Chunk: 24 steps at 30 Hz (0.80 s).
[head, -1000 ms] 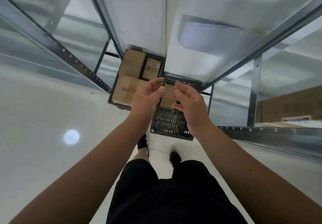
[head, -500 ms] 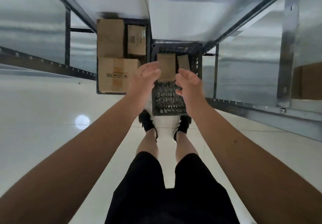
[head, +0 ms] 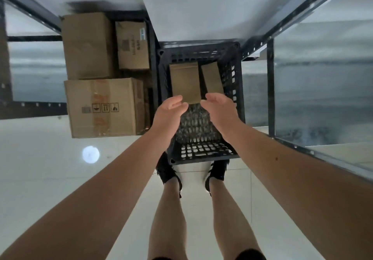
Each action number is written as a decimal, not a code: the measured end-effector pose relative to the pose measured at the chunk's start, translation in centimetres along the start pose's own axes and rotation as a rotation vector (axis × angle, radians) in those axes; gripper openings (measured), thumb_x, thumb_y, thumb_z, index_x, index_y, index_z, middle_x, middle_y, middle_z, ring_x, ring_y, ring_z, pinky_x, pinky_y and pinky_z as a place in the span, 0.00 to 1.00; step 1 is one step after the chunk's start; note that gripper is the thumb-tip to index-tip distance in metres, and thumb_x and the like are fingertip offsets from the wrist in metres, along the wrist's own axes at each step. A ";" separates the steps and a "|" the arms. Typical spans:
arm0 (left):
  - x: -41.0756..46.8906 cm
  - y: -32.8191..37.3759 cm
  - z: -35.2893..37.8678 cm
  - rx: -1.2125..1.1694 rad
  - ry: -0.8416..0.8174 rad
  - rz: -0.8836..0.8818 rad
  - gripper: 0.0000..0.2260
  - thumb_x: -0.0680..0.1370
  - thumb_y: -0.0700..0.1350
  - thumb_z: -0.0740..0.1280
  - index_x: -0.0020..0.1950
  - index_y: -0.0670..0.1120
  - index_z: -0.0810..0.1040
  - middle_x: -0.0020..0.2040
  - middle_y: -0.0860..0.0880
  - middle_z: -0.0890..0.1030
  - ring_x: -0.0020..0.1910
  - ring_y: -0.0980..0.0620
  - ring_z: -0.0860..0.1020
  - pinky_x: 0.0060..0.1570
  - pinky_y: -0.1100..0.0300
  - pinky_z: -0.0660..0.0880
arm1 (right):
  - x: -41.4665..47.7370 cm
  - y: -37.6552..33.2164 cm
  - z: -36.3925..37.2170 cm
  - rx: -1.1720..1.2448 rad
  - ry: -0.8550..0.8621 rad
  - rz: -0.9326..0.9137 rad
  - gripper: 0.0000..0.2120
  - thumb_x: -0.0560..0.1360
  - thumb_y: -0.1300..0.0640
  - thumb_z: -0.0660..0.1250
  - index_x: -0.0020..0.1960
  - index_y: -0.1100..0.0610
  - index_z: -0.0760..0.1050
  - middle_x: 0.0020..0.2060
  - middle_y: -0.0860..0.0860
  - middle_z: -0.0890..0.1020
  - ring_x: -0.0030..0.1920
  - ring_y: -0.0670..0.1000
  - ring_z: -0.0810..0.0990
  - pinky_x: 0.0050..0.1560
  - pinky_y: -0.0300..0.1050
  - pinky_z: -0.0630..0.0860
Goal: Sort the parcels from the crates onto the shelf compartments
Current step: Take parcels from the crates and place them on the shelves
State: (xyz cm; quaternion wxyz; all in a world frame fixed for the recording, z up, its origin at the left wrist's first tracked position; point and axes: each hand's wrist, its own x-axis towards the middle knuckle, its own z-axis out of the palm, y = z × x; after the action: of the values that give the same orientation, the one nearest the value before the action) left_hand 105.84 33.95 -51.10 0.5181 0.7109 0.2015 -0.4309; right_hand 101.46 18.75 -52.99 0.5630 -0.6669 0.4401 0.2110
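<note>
Left hand [head: 170, 111] and right hand [head: 221, 110], fingers [head: 177, 100] relaxed and empty; just beyond them, flat brown cardboard parcel [head: 184, 81] in black plastic crate [head: 201, 153].

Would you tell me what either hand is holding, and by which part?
Nothing: the left hand and right hand are open above the crate, near a parcel.

Storeroom or parcel-sorting area, warehouse type. Evidence: metal racking with a dark upright [head: 270, 90] and a punched beam [head: 286, 17], carrying a white shelf board [head: 191, 7]. A black perforated plastic crate [head: 203, 152] sits on the floor at the foot of the rack, with two small brown parcels [head: 184, 82] inside. Just beside it are plain cardboard shipping boxes. The big box [head: 101, 108] has printed handling symbols, and a smaller box [head: 133, 45] carries a label. Glossy pale tiled floor [head: 40, 179] shows a round light reflection [head: 90, 154].
</note>
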 end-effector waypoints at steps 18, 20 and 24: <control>24.0 -8.6 5.0 0.012 0.211 -0.123 0.32 0.84 0.44 0.68 0.85 0.49 0.58 0.72 0.50 0.71 0.52 0.56 0.74 0.50 0.65 0.69 | 22.9 8.6 5.9 -0.114 0.032 0.096 0.26 0.83 0.53 0.68 0.79 0.52 0.69 0.48 0.47 0.78 0.45 0.51 0.80 0.47 0.49 0.77; 25.8 -8.9 5.2 0.043 0.242 -0.108 0.32 0.83 0.42 0.68 0.85 0.50 0.58 0.70 0.49 0.73 0.55 0.54 0.73 0.53 0.63 0.70 | 24.5 8.8 6.1 -0.119 0.017 0.078 0.28 0.83 0.54 0.68 0.81 0.53 0.65 0.55 0.48 0.79 0.50 0.52 0.80 0.51 0.48 0.77; 28.9 -9.4 5.3 0.151 0.335 -0.073 0.29 0.78 0.43 0.70 0.78 0.52 0.67 0.69 0.50 0.76 0.63 0.44 0.78 0.58 0.53 0.77 | 27.2 9.4 6.5 -0.115 0.010 0.071 0.35 0.82 0.52 0.71 0.85 0.53 0.60 0.76 0.54 0.73 0.71 0.56 0.76 0.72 0.52 0.74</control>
State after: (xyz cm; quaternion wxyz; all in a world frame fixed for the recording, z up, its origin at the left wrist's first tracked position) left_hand 112.60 28.12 -80.59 0.4065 0.8018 0.2778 -0.3387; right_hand 109.32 15.57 -81.29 0.5136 -0.6833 0.4534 0.2523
